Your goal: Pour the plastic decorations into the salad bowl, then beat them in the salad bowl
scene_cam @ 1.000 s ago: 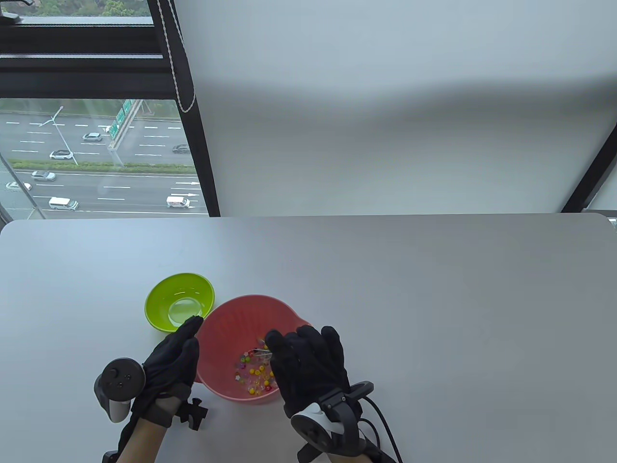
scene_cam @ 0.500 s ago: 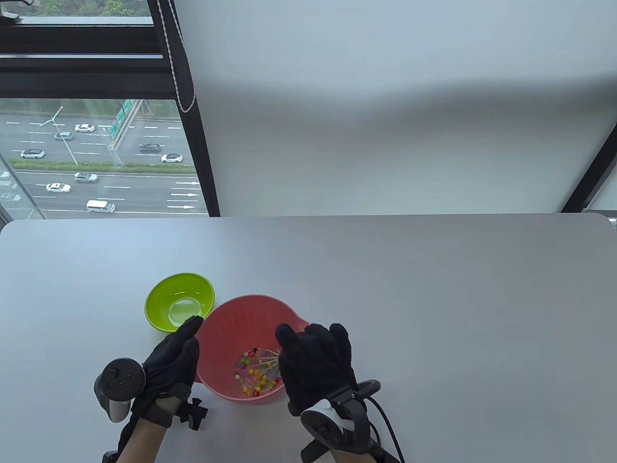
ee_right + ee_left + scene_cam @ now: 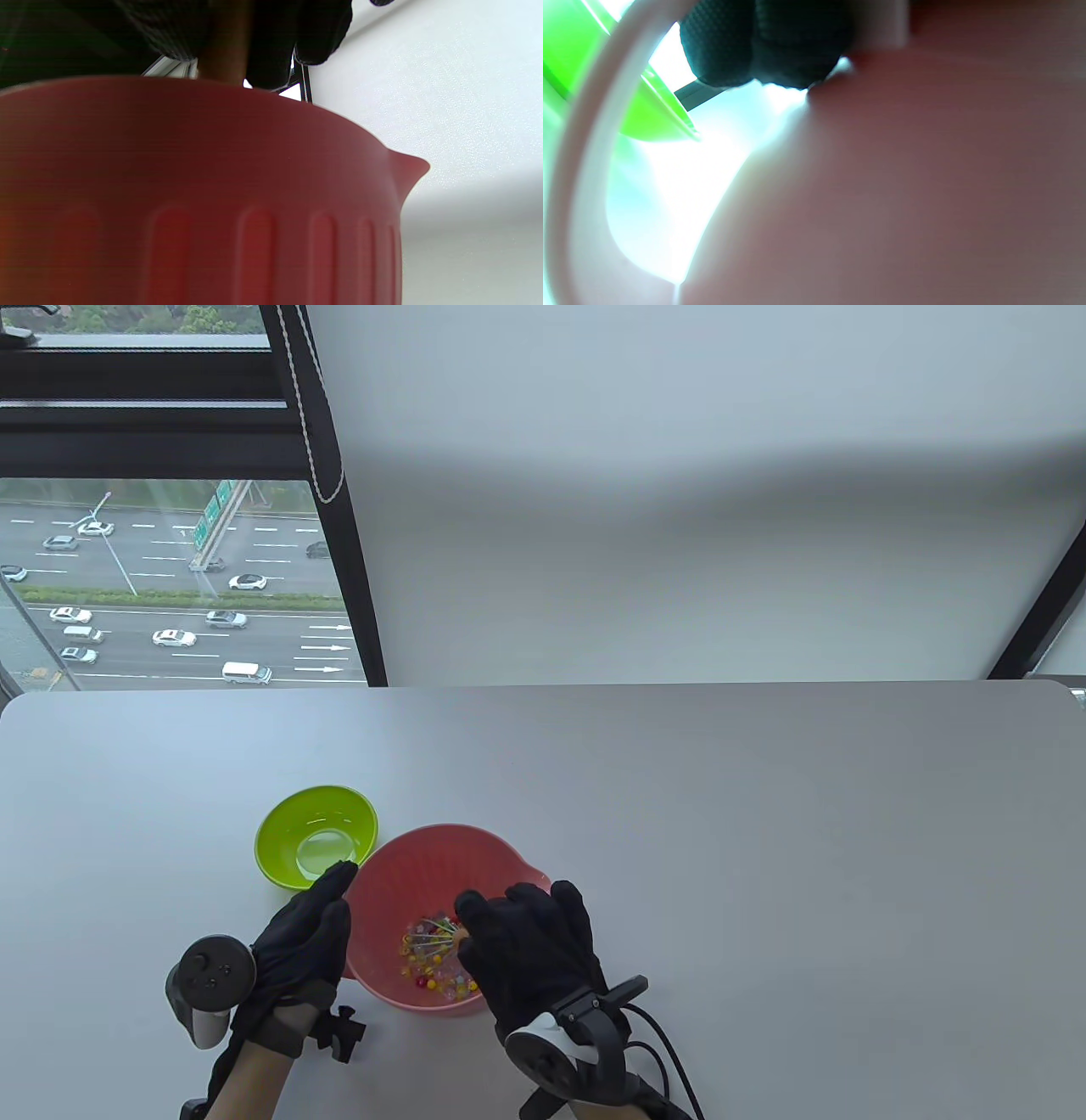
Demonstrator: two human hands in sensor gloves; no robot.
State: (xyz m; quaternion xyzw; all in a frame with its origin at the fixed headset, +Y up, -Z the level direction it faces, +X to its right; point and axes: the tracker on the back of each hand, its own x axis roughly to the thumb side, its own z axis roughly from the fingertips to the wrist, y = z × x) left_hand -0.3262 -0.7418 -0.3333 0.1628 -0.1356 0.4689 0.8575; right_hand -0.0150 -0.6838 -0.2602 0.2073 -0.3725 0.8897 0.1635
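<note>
Right hand (with whisk) further left.

The right hand hides the whisk's handle and the near right rim of the salad bowl in the table view. The plastic decorations are too small to tell apart. In the left wrist view the bowl's wall is a blur, and the green bowl is cut off at the left edge.
</note>
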